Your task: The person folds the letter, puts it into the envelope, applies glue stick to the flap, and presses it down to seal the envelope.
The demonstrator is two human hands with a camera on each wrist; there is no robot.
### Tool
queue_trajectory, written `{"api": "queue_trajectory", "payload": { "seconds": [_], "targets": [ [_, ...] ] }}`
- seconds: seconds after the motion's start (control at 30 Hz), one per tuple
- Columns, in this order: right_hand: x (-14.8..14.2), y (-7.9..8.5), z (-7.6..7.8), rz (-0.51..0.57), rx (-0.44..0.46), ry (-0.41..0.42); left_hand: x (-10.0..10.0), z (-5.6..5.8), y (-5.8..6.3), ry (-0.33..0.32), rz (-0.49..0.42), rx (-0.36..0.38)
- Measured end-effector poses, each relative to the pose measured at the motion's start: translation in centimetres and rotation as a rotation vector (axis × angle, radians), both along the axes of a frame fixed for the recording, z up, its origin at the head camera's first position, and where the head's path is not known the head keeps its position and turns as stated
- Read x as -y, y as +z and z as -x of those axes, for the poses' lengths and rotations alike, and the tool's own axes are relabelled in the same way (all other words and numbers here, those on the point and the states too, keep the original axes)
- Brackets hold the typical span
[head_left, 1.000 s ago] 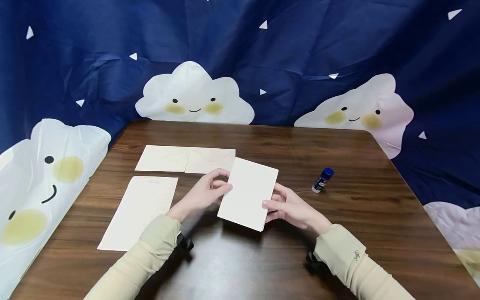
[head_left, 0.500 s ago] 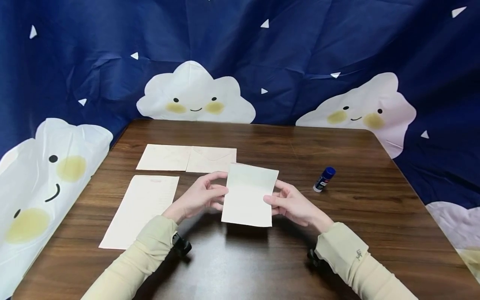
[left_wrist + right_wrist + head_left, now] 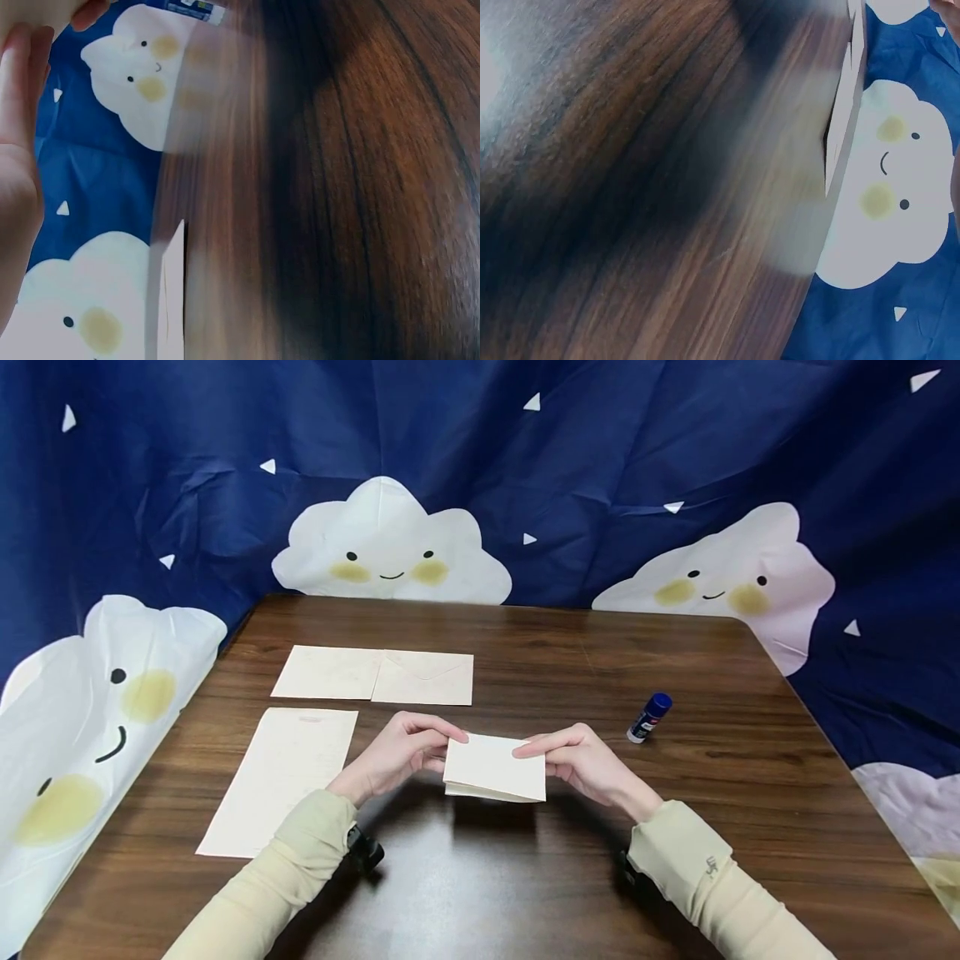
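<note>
In the head view, my left hand (image 3: 397, 752) grips the folded paper (image 3: 495, 768) by its left end, and my right hand (image 3: 596, 768) holds its right end. The paper is off the worktop (image 3: 750, 793), left of the glue stick (image 3: 648, 718). Its layers gape along the near edge, so I judge that uneven pressure could set the crease askew, and loosening either hand could let the fold spring open. The envelopes (image 3: 327, 672) lie farther left of the glue stick and beyond it; the sheet (image 3: 281, 777) lies farthest left of it. My left sleeve (image 3: 300, 852) overlaps the sheet, so a careless sweep could drag it.

In the left wrist view, my fingers meet pale paper in the corner; the grip itself is cut off.

The right wrist view shows mostly worktop; I can't tell my hold from it.
</note>
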State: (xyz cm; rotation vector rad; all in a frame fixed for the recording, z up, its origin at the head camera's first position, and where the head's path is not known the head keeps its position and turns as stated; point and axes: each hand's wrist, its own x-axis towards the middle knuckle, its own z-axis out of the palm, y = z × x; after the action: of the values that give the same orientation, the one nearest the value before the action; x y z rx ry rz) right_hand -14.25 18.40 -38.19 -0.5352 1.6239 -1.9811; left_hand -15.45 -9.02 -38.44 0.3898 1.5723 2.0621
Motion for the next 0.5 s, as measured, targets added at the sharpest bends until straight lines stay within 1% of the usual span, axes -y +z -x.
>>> {"api": "queue_trajectory", "payload": {
  "seconds": [0.07, 0.27, 0.33, 0.4, 0.5],
  "targets": [
    [0.03, 0.01, -0.03, -0.015, -0.005, -0.007, 0.03, -0.03, -0.03, 0.004, 0.040, -0.009],
    [0.00, -0.14, 0.09, -0.091, -0.037, -0.018, -0.08, 0.12, -0.16, 0.060, 0.290, -0.127],
    [-0.04, -0.31, 0.14, -0.116, -0.058, -0.013, -0.12, 0.18, -0.15, 0.065, 0.318, -0.147],
    [-0.04, -0.47, 0.12, -0.161, -0.086, -0.009, -0.21, 0.18, -0.12, 0.063, 0.326, -0.140],
    [0.02, -0.63, 0.13, -0.272, -0.158, -0.013, -0.35, 0.15, -0.22, 0.065, 0.338, -0.124]
  ]
}}
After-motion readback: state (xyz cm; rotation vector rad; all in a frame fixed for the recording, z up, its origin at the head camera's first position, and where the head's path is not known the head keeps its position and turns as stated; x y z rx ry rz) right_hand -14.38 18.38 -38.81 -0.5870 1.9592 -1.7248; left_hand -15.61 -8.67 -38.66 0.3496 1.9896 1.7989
